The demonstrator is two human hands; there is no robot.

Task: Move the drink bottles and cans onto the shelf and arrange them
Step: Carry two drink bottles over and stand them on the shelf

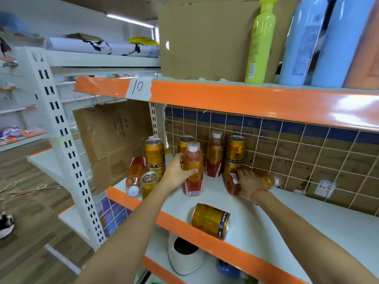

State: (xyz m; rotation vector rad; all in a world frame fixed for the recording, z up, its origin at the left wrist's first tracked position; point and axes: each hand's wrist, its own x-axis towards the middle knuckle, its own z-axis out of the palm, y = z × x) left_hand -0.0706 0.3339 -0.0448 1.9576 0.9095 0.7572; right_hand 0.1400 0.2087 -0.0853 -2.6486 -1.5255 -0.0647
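Upright clear plastic bottle of red drink, white cap [193, 167]: left hand [178, 171] wraps its smooth, rigid midsection. Fallen matching bottle [249, 181] on white shelf [287, 218]: right hand [249, 184] grips it; likely heavy, rolls.

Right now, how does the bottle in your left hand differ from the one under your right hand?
The left hand grips an upright bottle with its white cap on top; the right hand holds a lying bottle on its side, cap toward the wire grid. The upright bottle stands near the shelf middle; the lying bottle is farther back. Both have orange-and-red labels.
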